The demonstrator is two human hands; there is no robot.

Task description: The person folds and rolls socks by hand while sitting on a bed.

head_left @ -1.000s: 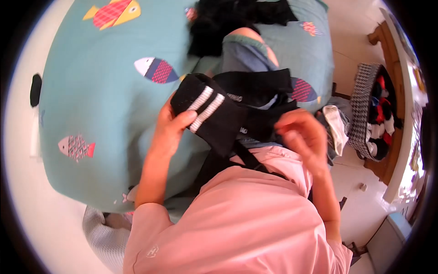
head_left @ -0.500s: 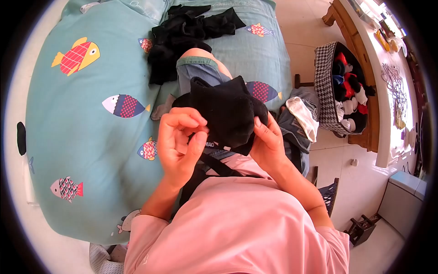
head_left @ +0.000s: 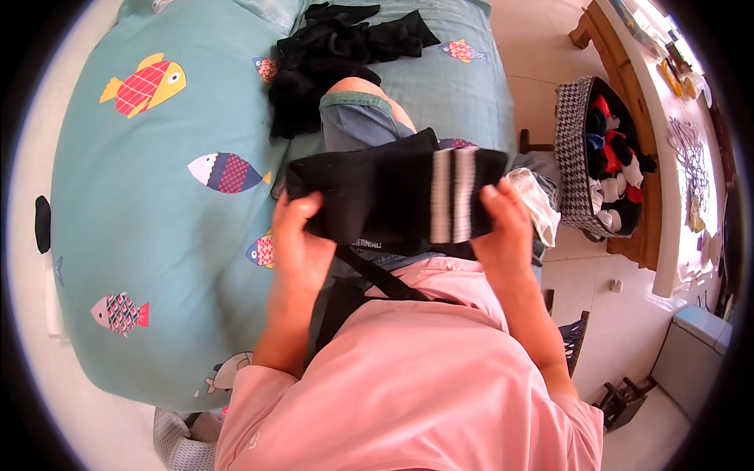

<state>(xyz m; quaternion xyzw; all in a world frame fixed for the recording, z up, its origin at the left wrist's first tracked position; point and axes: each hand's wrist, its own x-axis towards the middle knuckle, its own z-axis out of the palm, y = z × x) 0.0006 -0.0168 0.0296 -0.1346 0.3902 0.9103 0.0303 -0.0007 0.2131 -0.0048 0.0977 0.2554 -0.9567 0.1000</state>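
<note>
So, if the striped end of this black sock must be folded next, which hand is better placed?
Probably the right hand: it grips the sock beside the white stripes, while the left hand holds the plain end.

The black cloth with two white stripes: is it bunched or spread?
Spread out: the black striped cloth stretches flat between left hand and right hand. Whether it is doubled, I cannot tell.

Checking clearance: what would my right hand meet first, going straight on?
Past the striped black fabric it holds, your right hand would likely meet the teal bed cover; depth is unclear.
</note>
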